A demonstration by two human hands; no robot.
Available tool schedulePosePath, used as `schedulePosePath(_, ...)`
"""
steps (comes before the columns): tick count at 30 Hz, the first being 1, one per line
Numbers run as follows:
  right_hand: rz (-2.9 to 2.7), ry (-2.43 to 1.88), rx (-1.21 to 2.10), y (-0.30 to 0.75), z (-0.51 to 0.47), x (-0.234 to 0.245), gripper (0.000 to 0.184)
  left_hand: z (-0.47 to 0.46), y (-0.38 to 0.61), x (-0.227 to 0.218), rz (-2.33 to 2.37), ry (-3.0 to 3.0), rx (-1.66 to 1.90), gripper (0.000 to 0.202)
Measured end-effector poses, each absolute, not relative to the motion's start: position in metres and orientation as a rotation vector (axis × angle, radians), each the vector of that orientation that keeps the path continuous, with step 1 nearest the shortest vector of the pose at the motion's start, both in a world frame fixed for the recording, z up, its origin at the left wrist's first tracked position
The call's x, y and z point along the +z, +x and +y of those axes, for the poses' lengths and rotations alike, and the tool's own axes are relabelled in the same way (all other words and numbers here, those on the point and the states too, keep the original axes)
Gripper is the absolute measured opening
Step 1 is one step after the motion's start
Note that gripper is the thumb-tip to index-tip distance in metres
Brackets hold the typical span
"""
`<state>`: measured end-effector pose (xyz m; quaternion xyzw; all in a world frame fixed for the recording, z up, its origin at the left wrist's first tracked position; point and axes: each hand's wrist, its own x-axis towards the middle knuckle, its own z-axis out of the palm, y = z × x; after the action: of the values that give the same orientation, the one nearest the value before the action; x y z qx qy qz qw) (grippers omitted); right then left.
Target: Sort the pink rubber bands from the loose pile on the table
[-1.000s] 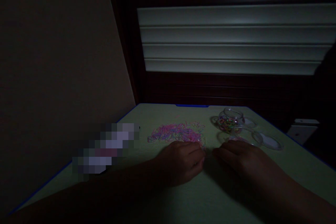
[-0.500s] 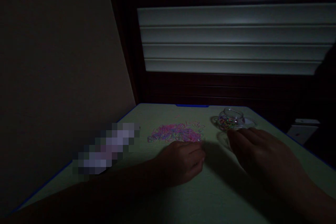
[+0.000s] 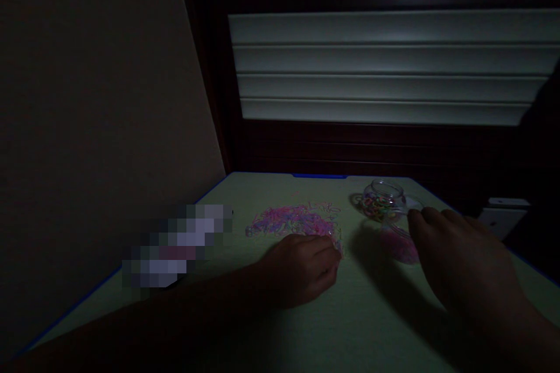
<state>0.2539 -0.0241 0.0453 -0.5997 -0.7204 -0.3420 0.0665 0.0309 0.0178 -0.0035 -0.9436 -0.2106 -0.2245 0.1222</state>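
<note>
My left hand (image 3: pixel 301 271) rests on the table, fingers curled, at the near right edge of a loose pile of small pink, purple and green rubber bands (image 3: pixel 286 220). Whatever its fingertips pinch is hidden. My right hand (image 3: pixel 459 262) is closed around the right side of a small clear jar (image 3: pixel 400 245) with pink bands in its lower part. The hand covers part of that jar, and its fingertips are dim. Just behind stands another clear round jar (image 3: pixel 384 201), uncovered, with multicoloured bands inside.
The pale green table (image 3: pixel 324 326) has a blue edge. A blurred-out pale object (image 3: pixel 179 247) lies at the left edge. White boxes (image 3: pixel 505 215) stand beyond the right edge. A wall (image 3: pixel 109 99) and a dark panel with white slats (image 3: pixel 376 64) enclose the table.
My right hand has moved right, and the jar with pink bands now shows beside it. More bands show by my left fingertips; the left hand has barely moved.
</note>
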Motion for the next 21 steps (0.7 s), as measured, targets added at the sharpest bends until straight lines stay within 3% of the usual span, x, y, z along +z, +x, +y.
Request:
schedulePosePath(10, -2.207, -1.944, -1.053, 0.2529, -0.0242, 0.0458, 0.018, 0.0165, 0.0309, -0.0015, -0.627, -2.768, -0.641, 0.015)
schedulePosePath(21, -2.223, -1.817, -1.097, 0.255, -0.0236, 0.0438, 0.021, 0.0163, 0.0314, -0.0002, -0.623, -2.764, -0.64, 0.016)
